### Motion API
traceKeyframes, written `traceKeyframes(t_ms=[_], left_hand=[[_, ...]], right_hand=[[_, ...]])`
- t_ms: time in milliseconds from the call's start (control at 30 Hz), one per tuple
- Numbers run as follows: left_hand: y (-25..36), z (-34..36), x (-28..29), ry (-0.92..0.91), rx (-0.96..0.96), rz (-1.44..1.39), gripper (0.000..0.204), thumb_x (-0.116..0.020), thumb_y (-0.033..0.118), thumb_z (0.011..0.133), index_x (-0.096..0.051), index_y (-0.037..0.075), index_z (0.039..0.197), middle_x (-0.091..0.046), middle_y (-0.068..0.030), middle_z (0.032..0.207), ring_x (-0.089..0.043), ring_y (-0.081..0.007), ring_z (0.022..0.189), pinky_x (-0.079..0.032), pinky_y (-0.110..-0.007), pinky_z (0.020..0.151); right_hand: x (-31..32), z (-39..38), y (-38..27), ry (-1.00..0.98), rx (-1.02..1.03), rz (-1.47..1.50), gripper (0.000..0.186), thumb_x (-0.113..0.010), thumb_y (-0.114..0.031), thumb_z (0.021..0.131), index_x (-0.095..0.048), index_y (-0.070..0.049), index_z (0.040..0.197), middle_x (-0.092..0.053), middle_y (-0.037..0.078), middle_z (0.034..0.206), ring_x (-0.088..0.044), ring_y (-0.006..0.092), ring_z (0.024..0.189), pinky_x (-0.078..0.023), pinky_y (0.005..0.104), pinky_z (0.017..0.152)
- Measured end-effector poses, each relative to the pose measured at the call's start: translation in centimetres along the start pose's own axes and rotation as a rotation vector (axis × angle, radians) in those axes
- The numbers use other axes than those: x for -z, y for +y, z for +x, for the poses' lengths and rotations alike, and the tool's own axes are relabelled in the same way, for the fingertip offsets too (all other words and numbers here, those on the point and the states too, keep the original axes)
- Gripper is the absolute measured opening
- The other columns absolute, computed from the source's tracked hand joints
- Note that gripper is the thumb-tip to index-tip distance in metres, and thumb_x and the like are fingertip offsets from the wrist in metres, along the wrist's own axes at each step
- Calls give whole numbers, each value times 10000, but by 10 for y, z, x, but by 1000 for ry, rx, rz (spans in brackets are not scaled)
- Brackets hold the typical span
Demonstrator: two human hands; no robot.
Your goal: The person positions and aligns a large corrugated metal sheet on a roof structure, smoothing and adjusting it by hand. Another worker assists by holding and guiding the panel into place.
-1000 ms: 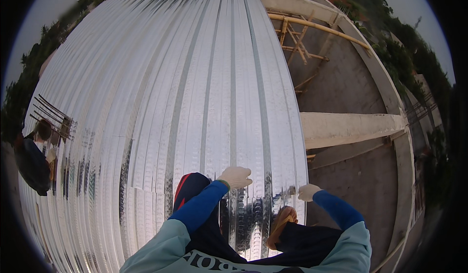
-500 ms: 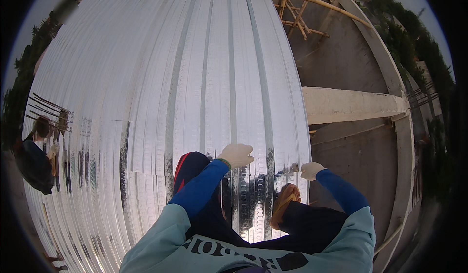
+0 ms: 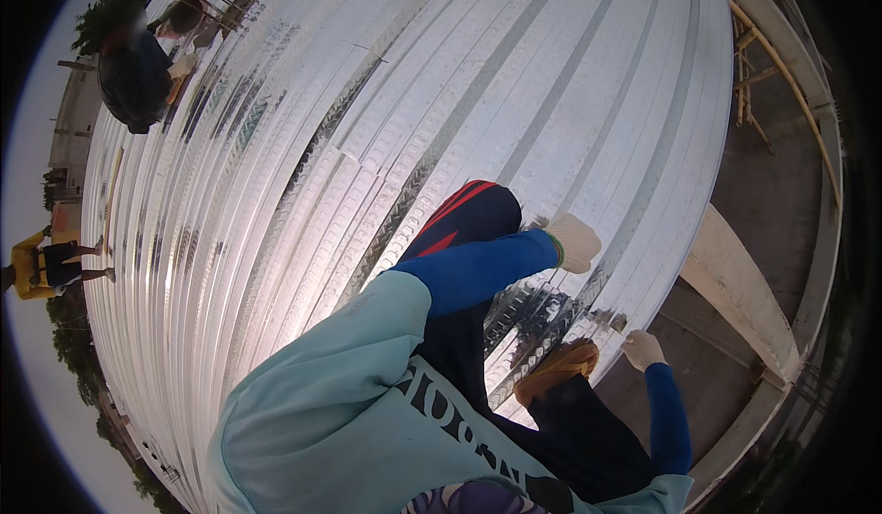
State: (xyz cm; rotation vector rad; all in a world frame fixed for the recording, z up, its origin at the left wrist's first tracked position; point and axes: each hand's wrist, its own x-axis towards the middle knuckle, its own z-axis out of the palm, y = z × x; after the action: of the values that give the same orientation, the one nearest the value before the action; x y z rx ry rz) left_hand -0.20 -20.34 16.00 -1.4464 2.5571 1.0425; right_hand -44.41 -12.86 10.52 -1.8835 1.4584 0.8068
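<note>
Silvery ribbed metal roofing sheets point(image 3: 514, 82) spread out before me and to my left. My left hand point(image 3: 574, 243), in a pale knit glove, is closed low over the ribs beside my raised knee; the curled fingers hide whatever may be in them. At the right edge of the sheet is my right hand point(image 3: 643, 350), gloved too, with its fingers bent against the sheet's rim. Between my hands, my foot in a tan-brown shoe point(image 3: 560, 372) rests on the metal near dark reflections.
Beyond the sheet's right edge, a concrete beam point(image 3: 740, 284) crosses a deep drop to a grey floor. Bamboo poles point(image 3: 790, 82) stand at the far right. One person crouches point(image 3: 133, 78) on the sheets at upper left, near protruding rebar; another in yellow point(image 3: 37, 266) is farther left.
My view has swung left and tilted, so the sheets slant and the person in yellow appears. Both hands stay near the same part of the sheet; the left is now more fist-like.
</note>
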Motion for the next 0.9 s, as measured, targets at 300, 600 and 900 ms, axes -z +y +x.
traceKeyframes(t_ms=[300,600,900], left_hand=[[4,0,7,55,21,-34,357,-714,317,880,-842,24,1037,-829,-237,1011,-813,-446,967,-620,-590,843],[-5,4,-2,50,43,9,292,-732,235,838,-880,58,1016,-848,-224,1017,-837,-396,961,-611,-582,777],[-5,3,5,23,49,-1,308,-737,234,839,-880,50,1040,-851,-215,1035,-836,-398,975,-612,-580,792]], right_hand=[[6,13,9,-19,57,-87,380,-768,-359,934,-832,-49,1146,-818,239,1185,-767,443,1174,-605,519,1036],[19,32,-5,2,71,-55,400,-787,-361,903,-838,-34,1128,-823,244,1150,-775,431,1163,-607,515,1032],[19,37,0,-1,97,-81,363,-774,-357,905,-849,-42,1071,-822,239,1122,-776,431,1135,-607,533,1015]])
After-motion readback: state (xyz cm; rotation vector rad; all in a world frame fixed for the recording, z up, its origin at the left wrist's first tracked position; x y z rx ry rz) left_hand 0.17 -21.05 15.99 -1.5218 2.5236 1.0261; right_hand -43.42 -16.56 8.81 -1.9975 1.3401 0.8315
